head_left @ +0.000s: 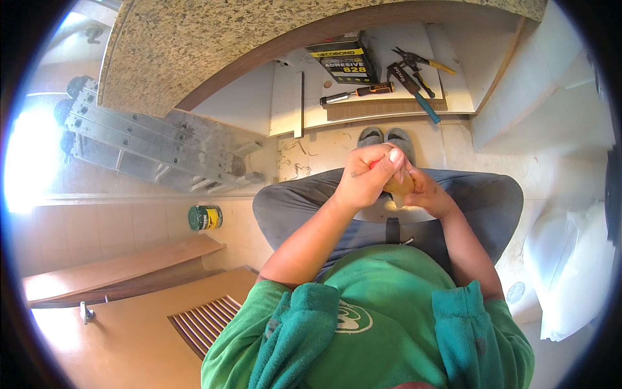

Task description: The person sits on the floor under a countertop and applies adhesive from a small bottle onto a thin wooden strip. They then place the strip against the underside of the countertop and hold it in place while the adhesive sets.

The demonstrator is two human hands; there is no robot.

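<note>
Both of my hands meet in front of me, above my lap. My left hand (367,176) is closed, its thumb laid over the top, and a bit of red shows beneath its fingers. From below the grip sticks out a yellowish-tan piece (400,188), whose kind I cannot make out. My right hand (427,196) curls round that piece from the right side, fingers bent against it. What sits inside the left fist is mostly hidden.
Ahead, an open cabinet (282,97) under a granite countertop (214,52) holds a black-and-yellow box (345,61), an orange-black hand tool (356,94), yellow-handled pliers (421,63) and a teal-handled tool (414,94). At left are a folded ladder (149,139), a green can (205,218) and a wooden door (129,324).
</note>
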